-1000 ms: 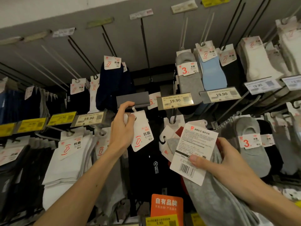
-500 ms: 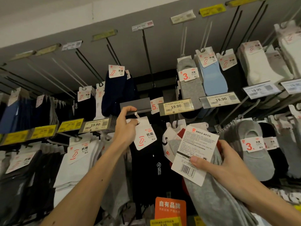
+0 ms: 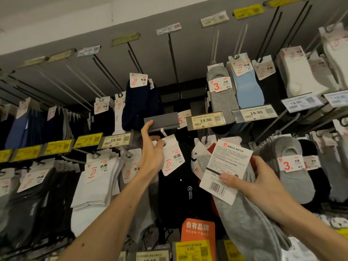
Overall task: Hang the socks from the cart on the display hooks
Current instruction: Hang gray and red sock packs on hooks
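My left hand is raised to a display hook under a blank grey label holder. Its fingers pinch the white card top of a black sock pack at the hanging hole, right at the hook's tip; the black socks hang below. My right hand grips a bundle of sock packs, mostly grey with some red behind. My thumb presses on its white barcode card. The cart is out of view.
Rows of hooks on a grey back wall carry sock packs: white ones at lower left, navy above, grey and light blue at upper right. Price tags reading 19.90 stick out from hook ends. Several long upper hooks are bare.
The view has tilted and shifted slightly. My left hand stays at the hook with the black pack's card, which has slid a little lower and to the right. My right hand still holds the bundle.
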